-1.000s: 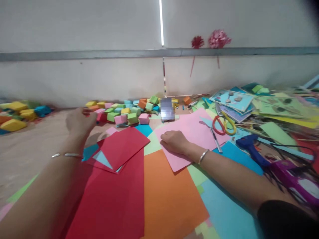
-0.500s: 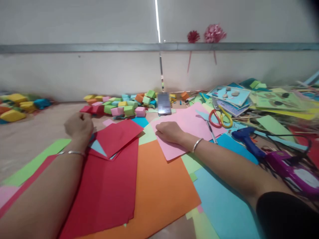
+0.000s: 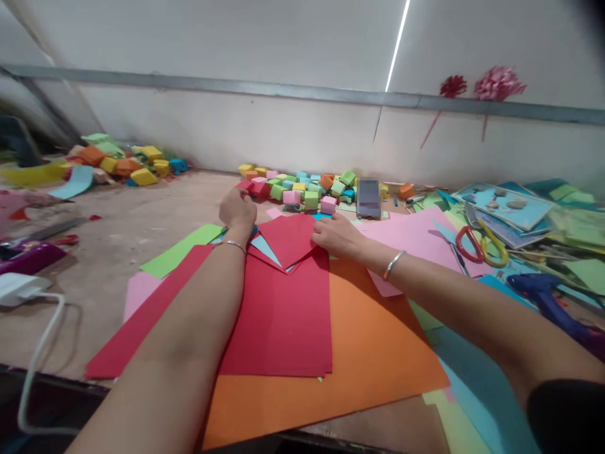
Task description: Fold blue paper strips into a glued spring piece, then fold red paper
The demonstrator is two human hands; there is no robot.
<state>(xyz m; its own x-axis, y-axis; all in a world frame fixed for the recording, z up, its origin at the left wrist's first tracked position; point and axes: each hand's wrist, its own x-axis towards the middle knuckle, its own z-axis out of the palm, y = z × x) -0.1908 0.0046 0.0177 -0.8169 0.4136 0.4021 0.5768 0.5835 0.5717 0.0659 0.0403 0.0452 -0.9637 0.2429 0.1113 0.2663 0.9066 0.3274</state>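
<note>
Small red sheet is at centre; clock runs from there. It overlaps the top end of the large red sheets at 6 o'clock, with a slip of light-blue paper showing at its 8. Right hand at 3, fingers curled at the sheet's edge; can't tell if it's pinched. Left hand at 10, fingers curled beside a red cube; tips mostly hidden, can't tell if they've closed on anything. For clean handling I'd take just the sheet's edge, lift before sliding so the layers below don't drag, and hold the left forearm off the big sheets. Orange sheet lies under them, out to 5. Folded cubes pile up near 12, phone at 2. Scissors and craft knife around 3: mind the right forearm near those. Glue gun past them, just below 3.
</note>
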